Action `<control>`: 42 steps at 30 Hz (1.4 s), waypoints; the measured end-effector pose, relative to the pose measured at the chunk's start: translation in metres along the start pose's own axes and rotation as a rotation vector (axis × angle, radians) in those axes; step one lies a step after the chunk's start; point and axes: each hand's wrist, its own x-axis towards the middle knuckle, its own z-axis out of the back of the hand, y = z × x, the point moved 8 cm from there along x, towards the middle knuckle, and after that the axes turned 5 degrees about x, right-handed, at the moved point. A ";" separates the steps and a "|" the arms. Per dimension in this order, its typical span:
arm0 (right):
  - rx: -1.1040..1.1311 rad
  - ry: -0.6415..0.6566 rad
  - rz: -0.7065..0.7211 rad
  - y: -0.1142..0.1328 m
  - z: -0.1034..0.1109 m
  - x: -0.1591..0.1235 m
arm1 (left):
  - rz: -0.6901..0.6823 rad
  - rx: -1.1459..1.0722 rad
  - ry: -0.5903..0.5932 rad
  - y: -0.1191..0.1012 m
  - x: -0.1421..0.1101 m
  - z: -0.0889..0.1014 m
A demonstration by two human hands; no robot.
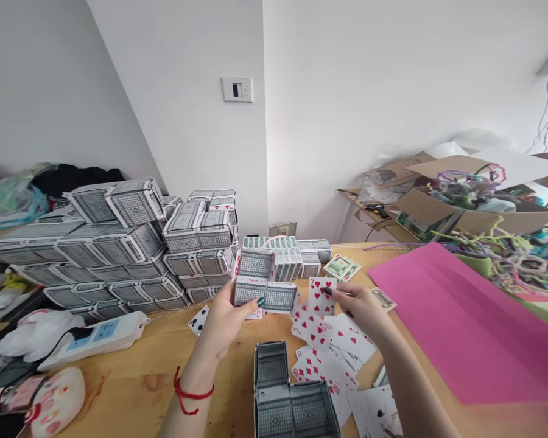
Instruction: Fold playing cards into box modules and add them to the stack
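My left hand [228,316], with a red string bracelet at the wrist, grips an L-shaped block [254,293] covered with grey-backed playing cards. In my right hand [354,301] a seven of hearts [318,296] is pinched between thumb and fingers, face towards me, just right of the block. Below it, loose face-up playing cards [329,365] lie scattered on the wooden table [164,371]. An open-topped L-shaped card box [274,395] stands at the near edge, its card-backed inside visible. A spade card [198,320] lies left of my left hand.
Stacked card-covered blocks [132,243] rise at the back left. A row of card packs [283,252] stands behind my hands. A white power strip [100,337] lies left. Pink sheet [456,322], tangled yarn [506,249] and a cardboard box [433,210] occupy the right.
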 end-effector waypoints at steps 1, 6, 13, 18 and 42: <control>0.105 -0.009 0.026 0.006 0.000 -0.003 | -0.014 0.029 -0.017 -0.001 0.000 0.001; 0.419 0.004 0.088 0.024 -0.009 -0.012 | 0.034 0.036 -0.030 0.002 0.000 0.001; 0.555 0.159 0.117 0.037 -0.035 -0.020 | 0.083 -0.336 -0.053 0.015 0.002 -0.001; 0.568 0.256 0.132 0.042 -0.061 -0.027 | 0.205 -0.559 -0.094 0.023 -0.001 -0.007; 0.370 0.171 0.131 0.036 -0.092 -0.035 | 0.044 -0.534 -0.220 0.020 0.000 0.003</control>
